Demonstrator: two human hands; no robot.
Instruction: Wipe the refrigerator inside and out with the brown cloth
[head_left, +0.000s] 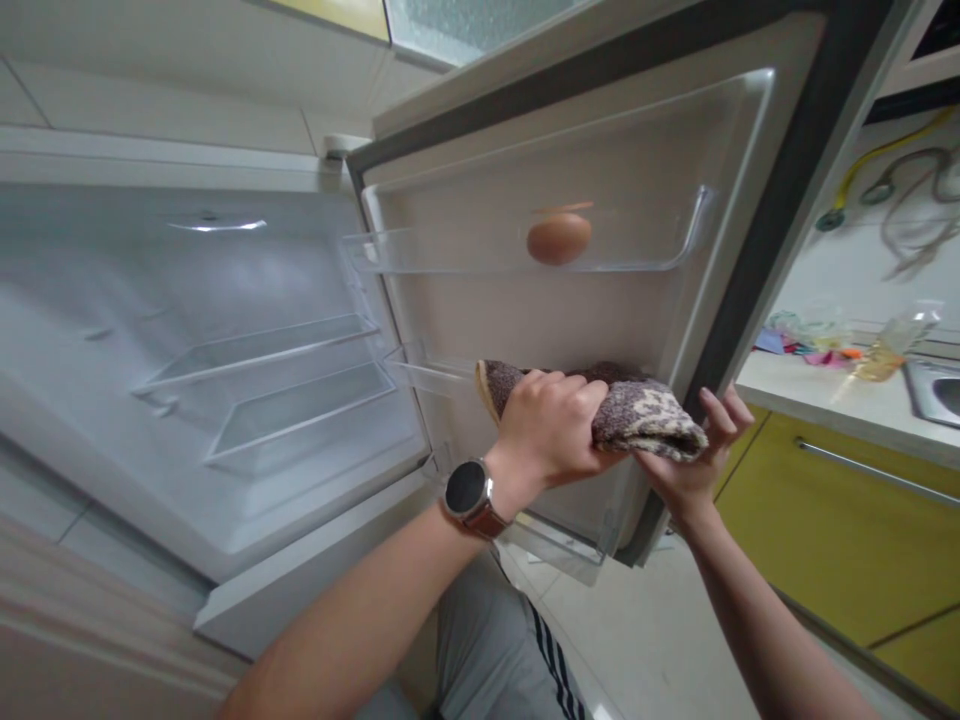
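Observation:
My left hand [551,425], with a watch on its wrist, is closed around a folded purple-brown and cream towel [641,415]. The towel is against or just in front of the inner side of the open refrigerator door [495,315], over the middle door shelf; exact contact is hidden. My right hand [697,465] grips the door's free edge, its thumb on the inner side under the towel's end and its fingers around the outer side. A brown egg [559,238] rests in the clear upper door shelf [450,255].
The refrigerator interior [247,280] at left has glass shelves [300,410] and a lit lamp [217,225]. To the right, a counter [817,385] over yellow cabinets [847,520] carries a bottle of yellowish liquid [896,345], plastic bags and a sink [937,390]. My leg [495,640] is below.

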